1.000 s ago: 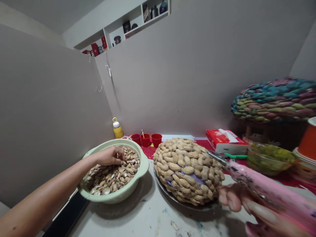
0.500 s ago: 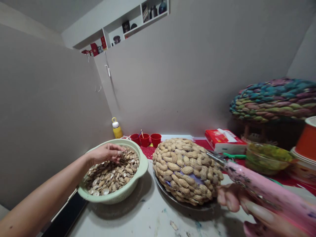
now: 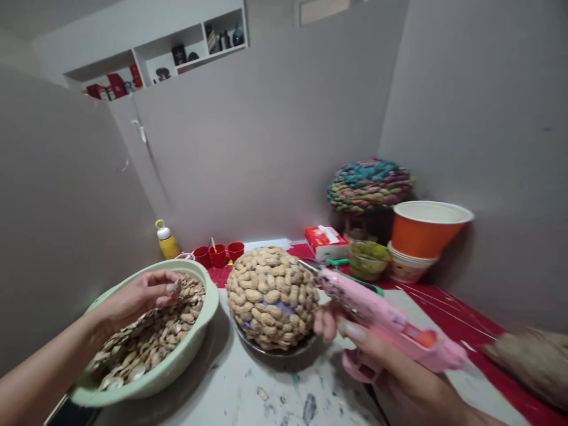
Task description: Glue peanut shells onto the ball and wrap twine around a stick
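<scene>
My right hand [image 3: 390, 361] is wrapped round a pink hot glue gun [image 3: 377, 305], marked with dark smudges. The gun's metal nozzle points left, close to the upper right side of a rounded form covered in peanut shells [image 3: 261, 290]. Purple patches show between its shells, and it rests on a dark round plate [image 3: 293, 350]. At the left, my left hand [image 3: 153, 290] is above a pale green basin [image 3: 208, 307] full of loose peanut shells [image 3: 164, 337]. Its fingertips are pinched together on what looks like a small piece of peanut shell [image 3: 177, 286].
Red cups [image 3: 218, 256] and a yellow bottle [image 3: 167, 241] stand along the back wall. Behind the glue gun are a tissue pack [image 3: 326, 241], a plastic bowl [image 3: 368, 260], orange tubs [image 3: 426, 234] and a colourful domed piece [image 3: 370, 184]. A brown bundle [image 3: 532, 361] lies far right.
The view has swung to the right, so things appear further left and more of the glue gun shows. My left hand stays over the basin, and the nozzle is still beside the shell-covered form.
</scene>
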A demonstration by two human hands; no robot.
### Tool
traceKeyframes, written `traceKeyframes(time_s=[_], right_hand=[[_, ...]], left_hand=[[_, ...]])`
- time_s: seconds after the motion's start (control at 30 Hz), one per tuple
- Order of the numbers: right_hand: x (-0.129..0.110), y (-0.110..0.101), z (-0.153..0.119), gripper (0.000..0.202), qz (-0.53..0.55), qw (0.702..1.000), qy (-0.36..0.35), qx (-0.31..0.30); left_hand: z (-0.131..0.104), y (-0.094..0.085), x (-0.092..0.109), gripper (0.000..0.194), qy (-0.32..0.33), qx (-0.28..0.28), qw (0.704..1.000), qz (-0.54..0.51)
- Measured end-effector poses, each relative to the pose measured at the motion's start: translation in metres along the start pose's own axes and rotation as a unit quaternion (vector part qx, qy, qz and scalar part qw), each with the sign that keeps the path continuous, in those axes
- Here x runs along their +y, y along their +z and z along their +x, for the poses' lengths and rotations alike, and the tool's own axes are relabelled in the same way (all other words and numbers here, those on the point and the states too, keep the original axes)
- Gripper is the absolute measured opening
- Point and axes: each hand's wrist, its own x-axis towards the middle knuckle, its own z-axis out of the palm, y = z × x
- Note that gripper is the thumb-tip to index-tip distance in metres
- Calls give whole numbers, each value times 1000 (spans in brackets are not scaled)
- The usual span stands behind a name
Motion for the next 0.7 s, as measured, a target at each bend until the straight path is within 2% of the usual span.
traceKeyframes(time_s=[0.13, 0.33, 0.43, 0.57, 0.7], right_hand=[[-9, 2, 3, 40, 11, 999, 9, -32], [-17, 1, 6, 49, 20, 999, 20, -38], [-22, 1, 6, 45, 13, 999, 10, -44], [-29, 1, 8, 35, 39, 997, -40, -57], [-31, 1, 9, 30, 50, 995, -64, -60]], left_hand=[[-7, 33, 5, 12, 8, 38, 999, 11], [-19, 99, 20, 16, 42, 20, 993, 105], [-21, 124, 26, 16, 76, 16, 982, 169], [-17, 144, 28, 15, 143, 29, 963, 228], [-8, 156, 28, 16, 203, 40, 931, 302]])
